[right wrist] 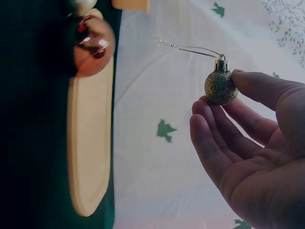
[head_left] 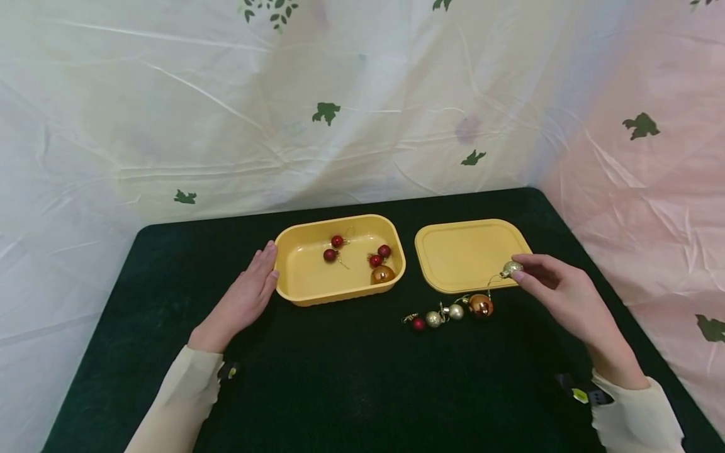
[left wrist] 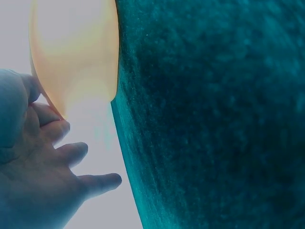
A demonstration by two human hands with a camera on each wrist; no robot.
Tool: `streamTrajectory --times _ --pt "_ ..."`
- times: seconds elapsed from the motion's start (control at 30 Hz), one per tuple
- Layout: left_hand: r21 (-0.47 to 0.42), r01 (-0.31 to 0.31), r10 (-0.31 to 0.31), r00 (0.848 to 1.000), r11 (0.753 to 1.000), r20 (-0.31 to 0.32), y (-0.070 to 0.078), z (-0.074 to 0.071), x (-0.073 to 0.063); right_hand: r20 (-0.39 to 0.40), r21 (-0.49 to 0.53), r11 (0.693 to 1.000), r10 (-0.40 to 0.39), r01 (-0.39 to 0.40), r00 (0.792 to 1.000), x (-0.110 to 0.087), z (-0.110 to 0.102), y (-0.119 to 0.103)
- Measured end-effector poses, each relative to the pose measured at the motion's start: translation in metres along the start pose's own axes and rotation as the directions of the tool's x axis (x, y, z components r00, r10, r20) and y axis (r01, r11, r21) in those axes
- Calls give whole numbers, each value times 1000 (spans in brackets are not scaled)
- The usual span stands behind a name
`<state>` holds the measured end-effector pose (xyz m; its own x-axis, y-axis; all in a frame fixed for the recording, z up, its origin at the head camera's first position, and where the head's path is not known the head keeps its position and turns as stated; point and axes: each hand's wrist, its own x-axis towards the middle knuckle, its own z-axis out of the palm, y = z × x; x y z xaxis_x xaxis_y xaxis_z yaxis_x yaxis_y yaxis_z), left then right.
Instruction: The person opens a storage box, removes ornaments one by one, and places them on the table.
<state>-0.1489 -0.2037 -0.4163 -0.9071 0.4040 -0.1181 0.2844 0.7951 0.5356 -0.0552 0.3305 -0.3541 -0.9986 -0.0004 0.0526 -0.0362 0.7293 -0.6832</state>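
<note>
My right hand pinches a glittery gold bauble between thumb and fingers, its thin gold string hanging loose. It is raised over the near right corner of the yellow lid. My left hand, fingers straight, rests against the left side of the yellow container; the left wrist view shows the fingers spread at its wall. Inside lie several small red baubles and a shiny copper bauble. In front of the lid sit another copper bauble, two pale gold baubles and a red bauble.
A dark green cloth covers the table. Behind it and at the sides hangs a pale curtain with green leaf prints. The lid lies flat to the right of the container, with a narrow gap between them.
</note>
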Motion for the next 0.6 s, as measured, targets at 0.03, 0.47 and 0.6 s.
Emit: streamTrajectory --times 0.03,0.47,0.6 --pt "0 0 0 1000 1000 0 0 0 0 7 -1 1000 8 -8 1000 0 0 3" --pt "10 -14 14 1000 1000 -11 0 1 0 93 -46 996 79 -75 993 -5 1 42" --pt "16 -12 12 1000 1000 -10 0 0 0 120 -54 996 71 -65 990 -6 5 51"
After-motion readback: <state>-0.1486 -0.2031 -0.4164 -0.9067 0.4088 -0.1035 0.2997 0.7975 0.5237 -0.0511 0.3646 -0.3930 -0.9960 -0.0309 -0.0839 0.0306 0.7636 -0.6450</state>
